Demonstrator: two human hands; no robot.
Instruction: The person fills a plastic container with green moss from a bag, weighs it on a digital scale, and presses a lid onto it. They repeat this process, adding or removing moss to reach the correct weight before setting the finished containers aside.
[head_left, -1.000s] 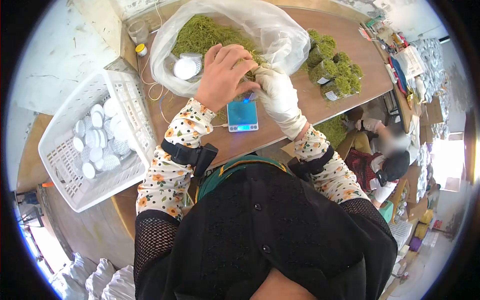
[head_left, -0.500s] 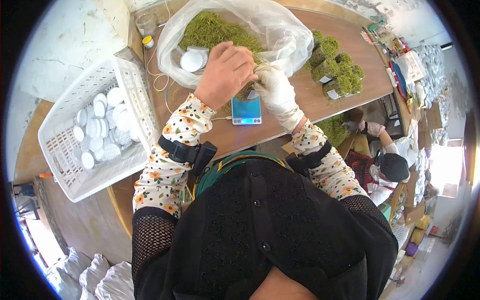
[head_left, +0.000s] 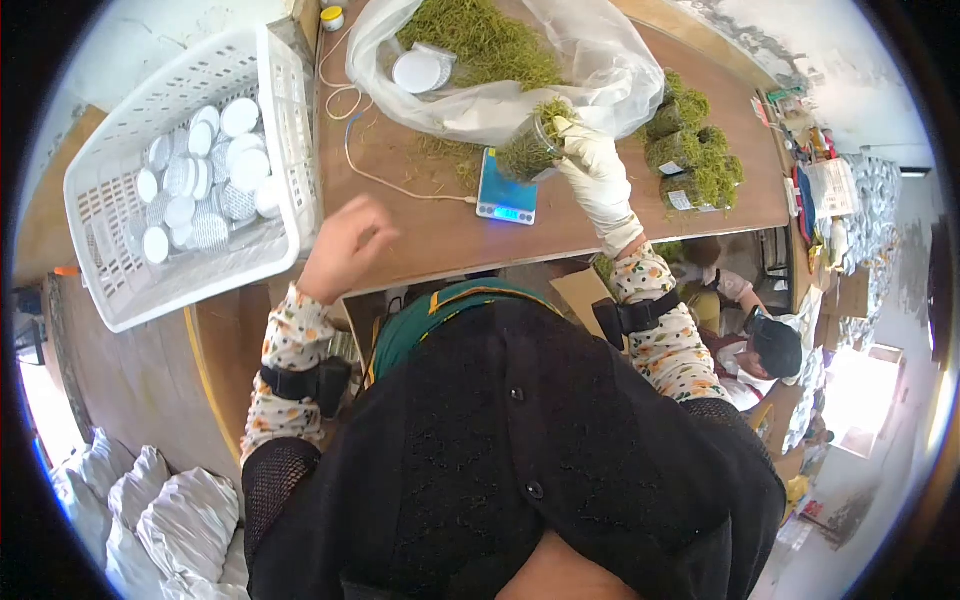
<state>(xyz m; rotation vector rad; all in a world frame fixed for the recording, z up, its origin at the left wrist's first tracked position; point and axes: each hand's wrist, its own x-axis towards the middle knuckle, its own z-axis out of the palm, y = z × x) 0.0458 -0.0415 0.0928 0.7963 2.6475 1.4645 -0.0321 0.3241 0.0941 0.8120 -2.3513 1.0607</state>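
Note:
My right hand (head_left: 597,175), in a white glove, is closed around a clear plastic jar (head_left: 532,155) stuffed with green moss. The jar is tilted over the edge of a blue digital scale (head_left: 507,192), whose display is lit; contact with it is hard to judge. Bare and with curled fingers, my left hand (head_left: 350,245) is above the near edge of the table, seemingly with nothing in it. Behind the scale, a translucent plastic bag (head_left: 450,122) holds loose moss (head_left: 490,40) and a white-lidded jar (head_left: 418,72).
A white plastic basket (head_left: 180,287) at left holds many white-lidded jars. Several moss-filled jars (head_left: 690,155) stand on the brown table (head_left: 410,235) at right. A white cable (head_left: 405,187) runs to the scale. Another person in a dark cap (head_left: 775,347) is at right.
My left hand has left the jar and moved back toward the table's near edge. My right hand still holds the jar, now plainly visible. The whole view has shifted slightly.

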